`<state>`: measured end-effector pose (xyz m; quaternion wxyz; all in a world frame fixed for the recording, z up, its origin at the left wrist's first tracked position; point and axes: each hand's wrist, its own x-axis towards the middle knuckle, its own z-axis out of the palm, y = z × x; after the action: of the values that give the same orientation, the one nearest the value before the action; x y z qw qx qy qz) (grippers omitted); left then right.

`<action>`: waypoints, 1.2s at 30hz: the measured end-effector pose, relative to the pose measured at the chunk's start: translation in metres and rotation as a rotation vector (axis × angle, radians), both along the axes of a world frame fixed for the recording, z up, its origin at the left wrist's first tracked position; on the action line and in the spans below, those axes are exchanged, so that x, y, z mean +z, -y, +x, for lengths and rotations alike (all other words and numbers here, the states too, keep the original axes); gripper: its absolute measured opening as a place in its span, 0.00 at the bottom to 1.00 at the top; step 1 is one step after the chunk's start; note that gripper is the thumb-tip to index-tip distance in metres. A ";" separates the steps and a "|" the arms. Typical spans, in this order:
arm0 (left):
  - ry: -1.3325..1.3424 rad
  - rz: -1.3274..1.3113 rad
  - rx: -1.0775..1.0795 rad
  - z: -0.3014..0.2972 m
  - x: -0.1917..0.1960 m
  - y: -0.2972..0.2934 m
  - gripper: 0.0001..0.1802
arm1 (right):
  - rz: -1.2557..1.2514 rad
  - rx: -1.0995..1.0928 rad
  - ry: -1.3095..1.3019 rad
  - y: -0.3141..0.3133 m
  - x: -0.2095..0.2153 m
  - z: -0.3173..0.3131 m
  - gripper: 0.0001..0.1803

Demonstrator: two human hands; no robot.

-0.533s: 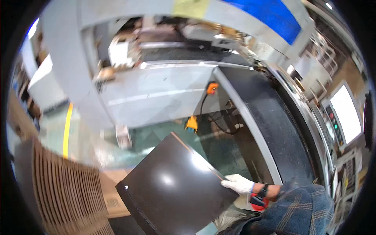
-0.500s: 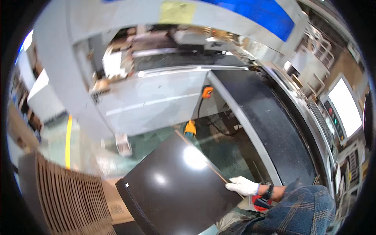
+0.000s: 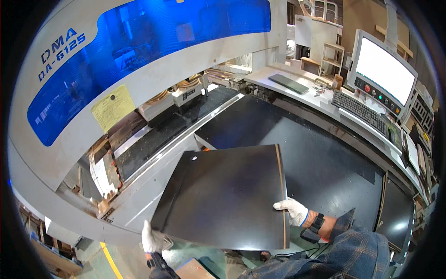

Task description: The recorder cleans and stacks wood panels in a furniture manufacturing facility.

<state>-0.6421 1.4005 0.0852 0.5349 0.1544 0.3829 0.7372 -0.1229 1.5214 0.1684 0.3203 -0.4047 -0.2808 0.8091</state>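
Note:
A dark, flat rectangular panel (image 3: pixel 227 195) with a pale brown strip along its right edge hangs in front of me, tilted. White-gloved, my right hand (image 3: pixel 293 211) is closed on that right edge, thumb on top. My left hand (image 3: pixel 154 239), also in a white glove, grips the panel's near left corner; its fingers are partly hidden by the panel. A small white mark (image 3: pixel 194 158) shows near the far left corner. Beyond the panel lies the dark bed (image 3: pixel 325 172) of a large machine, and the panel's far part overlaps it in view.
The big white machine (image 3: pixel 65 181) with a blue window (image 3: pixel 153 60) spans the left and back. To the right, a ledge carries a keyboard (image 3: pixel 360 111) and a monitor with buttons (image 3: pixel 385 69). Another dark panel (image 3: pixel 395 216) lies at the far right. A yellow line (image 3: pixel 111 260) crosses the floor.
My view has swung right and up toward the machine. The panel has moved from above the floor toward the machine bed. My left hand has come into view at its corner; my right keeps its edge.

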 end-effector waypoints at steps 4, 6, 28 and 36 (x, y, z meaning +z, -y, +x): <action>0.085 0.056 0.058 -0.036 -0.008 -0.110 0.28 | -0.025 -0.321 -0.085 -0.020 0.001 -0.045 0.08; 0.162 -0.040 0.101 -0.029 -0.018 -0.142 0.25 | 0.034 -0.476 -0.157 -0.045 -0.011 -0.076 0.07; -0.439 -0.357 -0.563 0.034 -0.013 -0.334 0.21 | -0.172 -0.466 -0.468 -0.448 -0.171 -0.355 0.14; -1.608 -0.113 -0.468 0.045 -0.019 -0.443 0.42 | 1.002 0.076 0.916 -0.423 -0.044 -0.200 0.21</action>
<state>-0.5973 1.8436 0.0663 0.2449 0.6814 0.6420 0.2522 -0.3233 1.9440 0.1244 0.2893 -0.4989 -0.7433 0.3390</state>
